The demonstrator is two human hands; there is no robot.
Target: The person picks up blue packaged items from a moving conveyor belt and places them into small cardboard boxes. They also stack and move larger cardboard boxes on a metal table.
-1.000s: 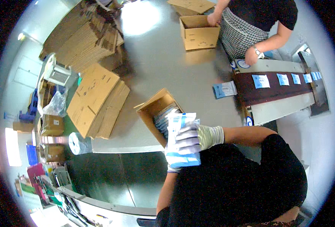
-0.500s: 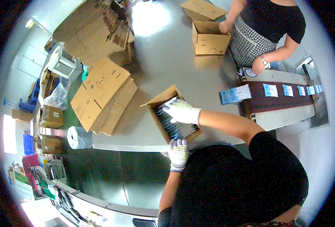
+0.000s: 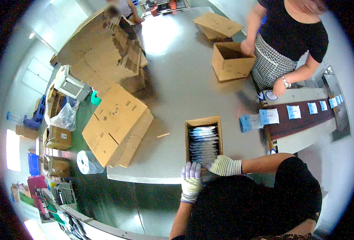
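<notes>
Near the table's front edge stands an open cardboard box (image 3: 220,136), its long side running away from me. A row of flat blue-and-white packets (image 3: 203,144) is packed upright inside. Both my hands wear whitish striped gloves. The near left corner of the box is gripped by my left hand (image 3: 191,182), its fingers bent over the rim. At the near right corner, my right hand (image 3: 226,165) is closed around the wall; some of its fingertips are hidden.
Flattened cartons (image 3: 115,124) are stacked on the left, before a larger carton pile (image 3: 105,52). On the right a conveyor belt (image 3: 283,127) carries packets (image 3: 294,112), some lying at its table end. Across the table a co-worker (image 3: 295,36) reaches into another box (image 3: 233,68).
The box has turned from slanted to nearly square with the table edge. My right hand has come out from over the packets to the near right corner. The whole view has shifted.
</notes>
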